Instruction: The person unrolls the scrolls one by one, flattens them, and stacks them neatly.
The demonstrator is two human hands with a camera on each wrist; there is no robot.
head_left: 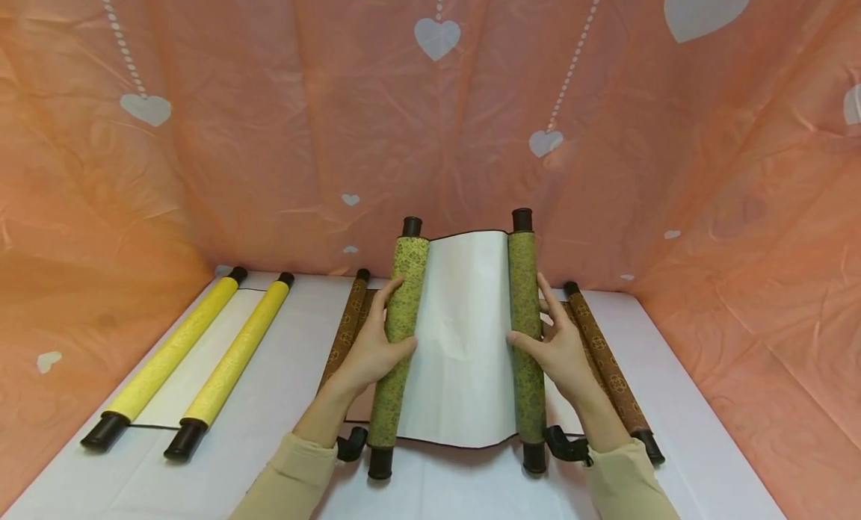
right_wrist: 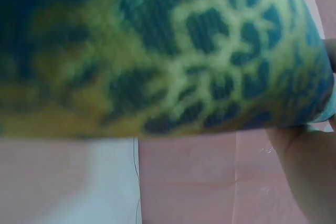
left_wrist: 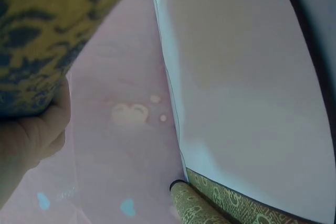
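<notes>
A green-gold patterned scroll point(head_left: 464, 341) is held up partly unrolled, its white sheet spread between two rollers with black end knobs. My left hand point(head_left: 373, 348) grips the left roller point(head_left: 412, 277), thumb in front and fingers around the outer side. On the other side, my right hand point(head_left: 561, 352) holds the right roller point(head_left: 525, 281) the same way. Close up in the left wrist view, the patterned roller point(left_wrist: 47, 30) is blurred, with curled fingers point(left_wrist: 60, 108) against it. The roller point(right_wrist: 199, 61) fills the top of the right wrist view, hiding most of that hand.
Behind the held scroll, a brown patterned scroll point(head_left: 608, 363) lies open on the white table point(head_left: 269, 460), largely covered. A yellow scroll point(head_left: 235, 352) lies partly unrolled at the left. A pink curtain point(head_left: 377, 131) with white hearts rises behind the table.
</notes>
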